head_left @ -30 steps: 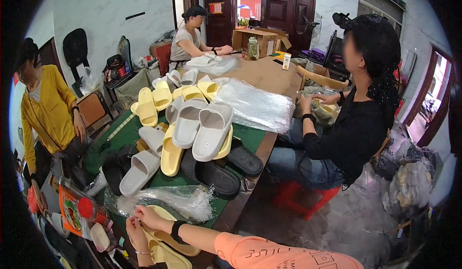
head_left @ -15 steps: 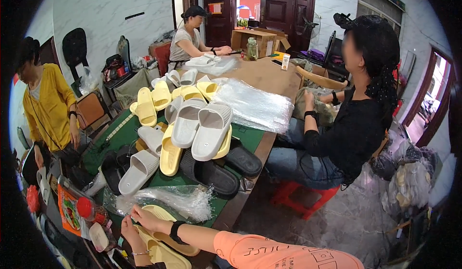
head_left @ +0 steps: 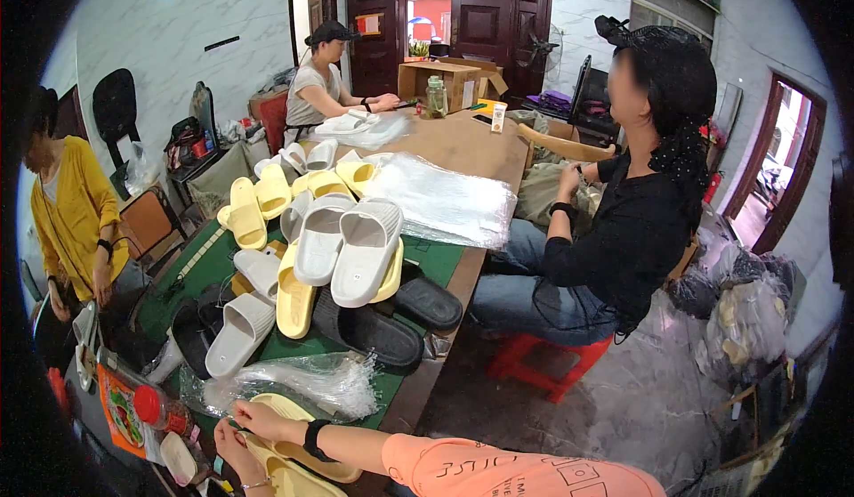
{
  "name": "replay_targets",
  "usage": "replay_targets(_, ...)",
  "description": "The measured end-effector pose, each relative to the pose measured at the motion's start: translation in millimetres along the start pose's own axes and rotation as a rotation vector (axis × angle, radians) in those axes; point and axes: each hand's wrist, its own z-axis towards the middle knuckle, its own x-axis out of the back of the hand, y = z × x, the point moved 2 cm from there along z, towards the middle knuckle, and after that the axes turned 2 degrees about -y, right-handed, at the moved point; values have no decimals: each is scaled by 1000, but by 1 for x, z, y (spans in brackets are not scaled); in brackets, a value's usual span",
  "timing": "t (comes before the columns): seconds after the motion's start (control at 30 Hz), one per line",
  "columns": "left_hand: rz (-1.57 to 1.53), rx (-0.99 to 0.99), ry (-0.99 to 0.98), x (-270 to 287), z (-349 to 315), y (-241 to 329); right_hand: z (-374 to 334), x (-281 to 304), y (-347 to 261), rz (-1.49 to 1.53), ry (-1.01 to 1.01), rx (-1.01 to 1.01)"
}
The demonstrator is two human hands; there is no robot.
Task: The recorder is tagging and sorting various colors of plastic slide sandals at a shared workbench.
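At the lower edge my left hand [head_left: 233, 449] and my right hand [head_left: 260, 420] are close together over a pair of yellow slide slippers [head_left: 307, 477]. The fingers of both are pinched. What they hold, if anything, is too small to make out. Just beyond my hands lies a clear plastic bag [head_left: 307, 383] with a bundle of thin, whitish plastic strands spilling out to the right. A grey slide slipper [head_left: 238, 335] and a black slide slipper [head_left: 382, 337] lie past the bag.
Grey and yellow slippers [head_left: 366, 252] are heaped on the green-topped table [head_left: 418, 270], beside a stack of clear plastic bags [head_left: 445, 199]. A red-lidded jar [head_left: 160, 408] stands at left. One person [head_left: 623, 221] sits at right on a red stool [head_left: 543, 363]; two others are beyond.
The whole view has shifted slightly, with the table appearing further left. My hands have drawn a little closer together, still pinched above the yellow slippers.
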Motion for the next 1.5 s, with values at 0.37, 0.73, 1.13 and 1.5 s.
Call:
replay_targets(0.37, -37, -8, -16, -3, -1, 2, 1, 1, 1, -51, -25, -33)
replay_targets(0.73, -44, 67, -75, 5, 0, -1, -1, -1, -1, 0, -33, -36)
replay_targets(1.13, -16, 17, -129, 3, 0, 2, 1, 2, -2, 5, -52, -66)
replay_targets(1.5, -2, 34, -120, 2, -2, -3, -6, 3, -3, 41, -59, -145)
